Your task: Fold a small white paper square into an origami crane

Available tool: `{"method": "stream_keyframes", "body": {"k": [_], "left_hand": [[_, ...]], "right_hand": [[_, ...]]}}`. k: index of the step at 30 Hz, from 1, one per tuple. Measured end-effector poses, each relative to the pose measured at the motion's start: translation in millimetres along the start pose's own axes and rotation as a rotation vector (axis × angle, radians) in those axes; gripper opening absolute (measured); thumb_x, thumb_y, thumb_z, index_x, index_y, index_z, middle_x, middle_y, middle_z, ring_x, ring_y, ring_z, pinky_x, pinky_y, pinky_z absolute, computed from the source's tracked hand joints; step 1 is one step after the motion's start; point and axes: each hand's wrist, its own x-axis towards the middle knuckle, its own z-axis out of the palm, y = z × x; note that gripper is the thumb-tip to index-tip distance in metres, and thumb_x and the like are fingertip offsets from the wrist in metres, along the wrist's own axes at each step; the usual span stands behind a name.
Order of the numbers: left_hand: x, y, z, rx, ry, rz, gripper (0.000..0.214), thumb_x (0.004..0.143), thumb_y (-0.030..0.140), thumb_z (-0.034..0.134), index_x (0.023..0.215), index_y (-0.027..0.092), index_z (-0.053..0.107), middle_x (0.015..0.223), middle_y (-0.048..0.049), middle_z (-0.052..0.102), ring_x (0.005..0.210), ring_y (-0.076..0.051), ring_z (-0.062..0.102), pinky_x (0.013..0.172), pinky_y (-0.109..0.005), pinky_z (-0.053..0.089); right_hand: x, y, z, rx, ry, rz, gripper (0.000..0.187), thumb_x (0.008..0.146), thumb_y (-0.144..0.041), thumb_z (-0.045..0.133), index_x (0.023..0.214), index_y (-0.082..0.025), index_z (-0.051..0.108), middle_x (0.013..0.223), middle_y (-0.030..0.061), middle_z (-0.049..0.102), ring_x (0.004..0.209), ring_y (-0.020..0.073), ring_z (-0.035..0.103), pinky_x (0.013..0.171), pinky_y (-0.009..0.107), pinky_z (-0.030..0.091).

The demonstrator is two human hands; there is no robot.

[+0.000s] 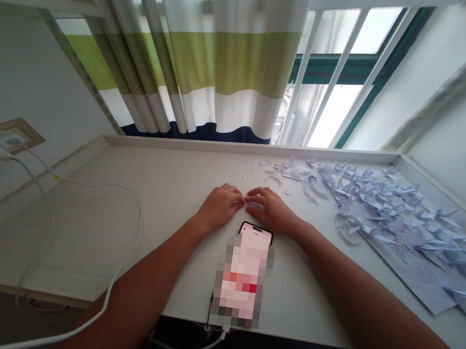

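Left grip (220, 204) and right grip (272, 209) pinch paper (255, 206) beyond the phone (244, 273).

The left forearm (156, 267) slants up from the lower left and the right forearm (348, 281) from the lower right, converging mid-frame, where the left hand (219, 204) and right hand (271, 209) sit face to face, fingers bent, tips almost meeting.
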Motion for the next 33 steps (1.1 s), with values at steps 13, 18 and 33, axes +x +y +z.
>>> {"method": "stream_keyframes", "body": {"k": [13, 18, 33], "left_hand": [[-3, -4, -11.1, -0.032, -0.083, 0.057, 0.023, 0.093, 0.029, 0.072, 0.115, 0.024, 0.078, 0.119, -0.0072, 0.076, 0.115, -0.026, 0.066, 0.105, -0.041, 0.051], [2, -11, -8.2, -0.107, -0.053, 0.078, 0.02, 0.099, 0.026, 0.063, 0.112, 0.022, 0.077, 0.111, -0.007, 0.078, 0.109, -0.024, 0.068, 0.102, -0.038, 0.052], [2, -3, 2.5, -0.779, 0.089, -0.172, 0.033, 0.083, 0.046, 0.08, 0.097, 0.017, 0.076, 0.093, -0.0075, 0.081, 0.084, -0.022, 0.076, 0.08, -0.036, 0.06]], "right_hand": [[6, 1, -5, -0.163, -0.03, -0.153, 0.023, 0.104, -0.024, 0.058, 0.109, -0.02, 0.08, 0.114, 0.0144, 0.078, 0.105, 0.0286, 0.07, 0.093, 0.044, 0.053], [1, 1, -5, -0.004, 0.029, -0.109, 0.025, 0.104, -0.03, 0.059, 0.116, -0.02, 0.078, 0.116, 0.012, 0.079, 0.109, 0.0279, 0.07, 0.098, 0.043, 0.055], [3, -11, -8, 0.466, 0.242, 0.149, 0.016, 0.094, -0.03, 0.063, 0.094, -0.02, 0.075, 0.092, 0.0055, 0.08, 0.086, 0.0204, 0.074, 0.083, 0.036, 0.059]]}}
